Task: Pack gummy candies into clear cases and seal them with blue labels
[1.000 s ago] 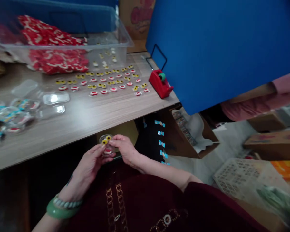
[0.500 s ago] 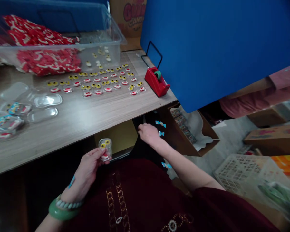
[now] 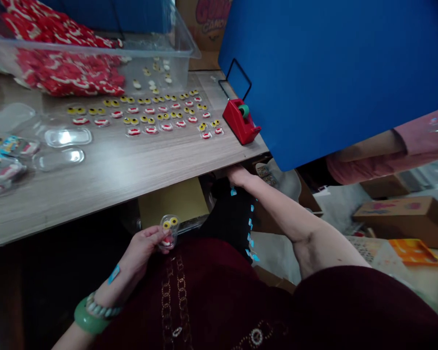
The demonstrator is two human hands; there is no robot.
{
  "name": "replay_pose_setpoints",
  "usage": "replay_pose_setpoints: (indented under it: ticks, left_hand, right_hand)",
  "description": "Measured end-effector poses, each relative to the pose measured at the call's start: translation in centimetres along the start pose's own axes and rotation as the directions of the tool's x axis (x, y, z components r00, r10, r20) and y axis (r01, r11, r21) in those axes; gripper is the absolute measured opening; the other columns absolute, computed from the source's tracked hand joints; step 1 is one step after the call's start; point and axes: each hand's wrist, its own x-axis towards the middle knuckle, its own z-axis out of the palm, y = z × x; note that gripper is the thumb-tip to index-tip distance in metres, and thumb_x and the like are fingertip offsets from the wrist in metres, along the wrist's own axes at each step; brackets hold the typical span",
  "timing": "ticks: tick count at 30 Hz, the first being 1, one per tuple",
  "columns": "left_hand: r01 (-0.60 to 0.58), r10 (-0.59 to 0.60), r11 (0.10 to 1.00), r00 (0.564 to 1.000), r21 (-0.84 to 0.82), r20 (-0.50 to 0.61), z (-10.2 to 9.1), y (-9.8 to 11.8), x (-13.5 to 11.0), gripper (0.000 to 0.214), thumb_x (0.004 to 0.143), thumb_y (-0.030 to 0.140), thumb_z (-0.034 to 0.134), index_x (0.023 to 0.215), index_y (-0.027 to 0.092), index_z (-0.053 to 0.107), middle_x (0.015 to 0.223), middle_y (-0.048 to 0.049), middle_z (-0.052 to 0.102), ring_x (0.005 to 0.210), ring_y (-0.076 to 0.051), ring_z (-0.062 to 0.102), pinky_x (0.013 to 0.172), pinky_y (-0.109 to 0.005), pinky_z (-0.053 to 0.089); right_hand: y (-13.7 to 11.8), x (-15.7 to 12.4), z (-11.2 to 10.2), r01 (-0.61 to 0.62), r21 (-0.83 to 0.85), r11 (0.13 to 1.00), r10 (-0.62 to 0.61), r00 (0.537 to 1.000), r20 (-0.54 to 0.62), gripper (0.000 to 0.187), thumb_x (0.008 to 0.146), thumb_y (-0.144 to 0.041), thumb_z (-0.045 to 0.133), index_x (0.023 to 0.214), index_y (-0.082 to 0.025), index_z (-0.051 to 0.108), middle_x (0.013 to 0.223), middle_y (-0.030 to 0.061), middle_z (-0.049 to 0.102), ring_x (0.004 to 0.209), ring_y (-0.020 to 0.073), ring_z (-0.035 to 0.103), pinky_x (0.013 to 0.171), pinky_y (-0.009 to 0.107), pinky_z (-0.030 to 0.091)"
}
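Nearest, over a dark maroon garment (image 3: 204,301) with gold chain embroidery, the left hand (image 3: 142,248), wearing a green jade bangle (image 3: 87,316), pinches a clear plastic blister (image 3: 169,232) holding two round yellow pieces and a red-and-white piece. The right hand (image 3: 237,175) reaches to the underside of the table's edge, its fingers hidden, so its grip cannot be told. Beyond, on a wood-grain table (image 3: 105,170), a few filled blisters (image 3: 9,146) lie at the far left beside empty clear shells (image 3: 68,137); many yellow and red-and-white candy pieces (image 3: 146,114) lie unpacked in rows. Farther stand a clear plastic tub (image 3: 160,68) of red-and-white pieces, a red tape dispenser (image 3: 239,121) and a blue board (image 3: 332,82).
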Motion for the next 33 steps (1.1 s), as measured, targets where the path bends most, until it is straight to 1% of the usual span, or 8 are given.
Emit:
replay_pose_setpoints:
  ticks: [4,9,14,18,24,26,29,33]
  left_hand:
    - [0.015,-0.016,0.999,1.0,-0.039,-0.013,-0.4,-0.2,0.0,0.04,0.056,0.046,0.088,0.065,0.012,0.07,0.065,-0.0092,0.07,0.057,-0.015,0.061,0.054,-0.023,0.05]
    - [0.023,-0.022,0.999,1.0,-0.029,0.02,0.0,-0.4,0.4,0.038,0.057,0.045,0.089,0.064,0.013,0.069,0.063,-0.0079,0.069,0.056,-0.015,0.061,0.054,-0.024,0.05]
    - [0.005,-0.004,1.0,0.997,-0.015,0.073,0.2,-0.3,0.6,0.034,0.062,0.042,0.086,0.062,0.014,0.067,0.064,-0.0069,0.068,0.058,-0.014,0.061,0.055,-0.023,0.049]
    - [0.0,0.002,0.999,0.998,-0.035,0.06,-0.5,-0.3,0.9,0.034,0.061,0.042,0.087,0.065,0.014,0.068,0.066,-0.0072,0.069,0.06,-0.016,0.063,0.055,-0.024,0.051]
    - [0.02,-0.015,0.997,0.997,-0.068,0.077,-1.0,-0.3,1.4,0.04,0.058,0.046,0.087,0.065,0.013,0.066,0.062,-0.0055,0.067,0.056,-0.015,0.061,0.053,-0.024,0.049]
    - [0.032,-0.025,0.996,0.996,-0.078,0.088,-0.9,-0.1,1.6,0.04,0.057,0.046,0.087,0.064,0.013,0.065,0.062,-0.0049,0.067,0.054,-0.014,0.061,0.052,-0.023,0.049]
    - [0.035,-0.026,0.994,0.996,-0.101,0.089,-0.9,0.1,1.8,0.039,0.058,0.044,0.087,0.065,0.013,0.065,0.062,-0.0046,0.068,0.053,-0.013,0.06,0.052,-0.023,0.049]
    - [0.022,-0.011,0.993,0.996,-0.119,0.092,-0.9,0.2,1.9,0.036,0.062,0.042,0.086,0.067,0.013,0.065,0.063,-0.0057,0.069,0.055,-0.014,0.062,0.053,-0.022,0.051]
  right_hand:
    - [0.1,-4.1,1.6,-0.062,-0.231,0.971,0.068,0.998,0.016,0.026,0.088,-0.015,0.054,0.105,-0.008,0.072,0.115,0.0225,0.068,0.113,0.0318,0.06,0.095,0.04,0.042]
    - [-1.8,-7.4,4.3,-0.306,-0.248,0.919,0.294,0.952,-0.084,0.034,0.093,-0.026,0.049,0.109,-0.004,0.069,0.112,0.0271,0.065,0.105,0.0351,0.062,0.086,0.043,0.044]
    - [-2.9,-6.4,5.2,-0.478,-0.1,0.873,0.469,0.877,-0.103,0.033,0.091,-0.018,0.048,0.113,-0.005,0.069,0.117,0.0284,0.064,0.11,0.0343,0.063,0.09,0.044,0.044]
    - [-2.4,-5.6,5.4,-0.602,0.103,0.792,0.607,0.794,-0.023,0.032,0.086,-0.013,0.05,0.109,-0.009,0.072,0.117,0.0255,0.067,0.11,0.0333,0.065,0.089,0.042,0.047]
    - [-1.8,-4.2,4.1,-0.689,0.281,0.668,0.698,0.711,0.087,0.025,0.08,-0.02,0.058,0.098,-0.016,0.076,0.11,0.0185,0.072,0.108,0.0342,0.067,0.084,0.039,0.05]
    - [-1.9,-3.8,3.4,-0.683,0.373,0.628,0.693,0.709,0.13,0.018,0.074,-0.02,0.063,0.087,-0.017,0.075,0.1,0.0151,0.073,0.101,0.0332,0.068,0.08,0.038,0.05]
    - [-2.3,-3.5,2.5,-0.634,0.545,0.549,0.643,0.736,0.209,0.003,0.068,-0.019,0.068,0.07,-0.018,0.069,0.075,0.0092,0.069,0.076,0.0252,0.067,0.066,0.032,0.048]
    - [-4.3,-4.8,1.6,-0.547,0.745,0.381,0.482,0.805,0.345,0.011,0.069,-0.02,0.065,0.062,-0.017,0.058,0.058,0.0033,0.06,0.051,0.0121,0.052,0.052,0.026,0.041]
